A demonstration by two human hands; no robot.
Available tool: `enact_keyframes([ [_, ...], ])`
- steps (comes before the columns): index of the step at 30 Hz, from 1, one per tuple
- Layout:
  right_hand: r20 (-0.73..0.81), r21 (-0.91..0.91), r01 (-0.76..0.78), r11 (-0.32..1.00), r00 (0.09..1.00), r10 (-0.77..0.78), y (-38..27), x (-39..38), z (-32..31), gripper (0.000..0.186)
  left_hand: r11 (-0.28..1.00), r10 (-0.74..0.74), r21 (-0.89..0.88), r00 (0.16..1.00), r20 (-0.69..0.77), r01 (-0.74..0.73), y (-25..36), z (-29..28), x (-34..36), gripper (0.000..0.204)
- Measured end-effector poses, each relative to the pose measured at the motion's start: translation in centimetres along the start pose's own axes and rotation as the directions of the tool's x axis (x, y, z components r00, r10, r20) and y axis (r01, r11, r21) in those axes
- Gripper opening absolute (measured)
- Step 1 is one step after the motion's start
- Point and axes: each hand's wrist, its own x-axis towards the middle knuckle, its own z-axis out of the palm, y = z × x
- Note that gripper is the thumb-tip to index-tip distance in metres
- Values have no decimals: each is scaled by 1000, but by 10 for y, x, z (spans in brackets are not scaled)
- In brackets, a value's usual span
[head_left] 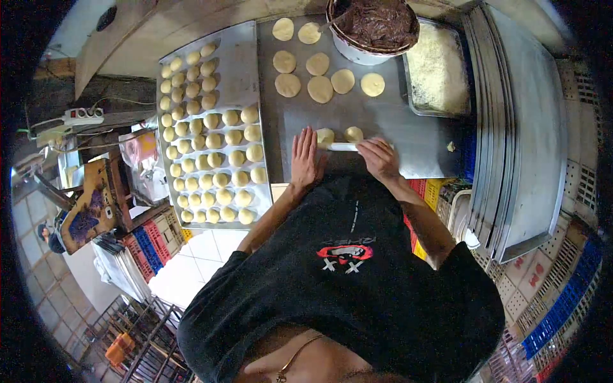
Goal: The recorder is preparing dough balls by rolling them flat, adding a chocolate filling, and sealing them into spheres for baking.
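My right hand (381, 159) is closed over the right end of a short white rolling pin (343, 147) on the metal worktop (287, 118). Flat beside the pin's left end lies my left hand (306, 156), its fingers stretched out. Just beyond the pin are two small dough pieces, a left one (325, 136) and a right one (353, 133). Farther back, several flattened dough rounds (320, 89) are spread out. A white bucket (363, 56) of dark brown paste (386, 25) stands behind them, a utensil leaning in it.
A metal tray (233, 54) with rows of dough balls (212, 141) lies left. At the back right sits a tray of pale yellow shreds or crumbs (437, 67). Large metal trays (527, 140) stand stacked on edge at right. Plastic crates (150, 246) and a power strip (83, 116) are at left.
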Motion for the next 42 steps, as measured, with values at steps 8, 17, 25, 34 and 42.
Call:
enact_keyframes([
  [8,132,-399,-37,916,986,98,31,86,38,71,907,-222,359,974,-39,221,-35,28,77,67],
  [17,79,-376,-92,922,988,131,42,106,49,72,859,-167,455,968,-186,236,-64,28,96,70],
  [25,205,-259,173,950,971,-121,34,-20,26,54,980,-46,-185,992,114,67,-11,2,-26,57],
  [34,-106,-340,-125,932,990,94,27,49,30,26,969,-174,157,979,-107,189,-23,23,42,31],
  [42,376,13,-408,913,848,374,-23,96,-23,19,846,-115,-493,973,202,202,-26,-32,54,23],
])
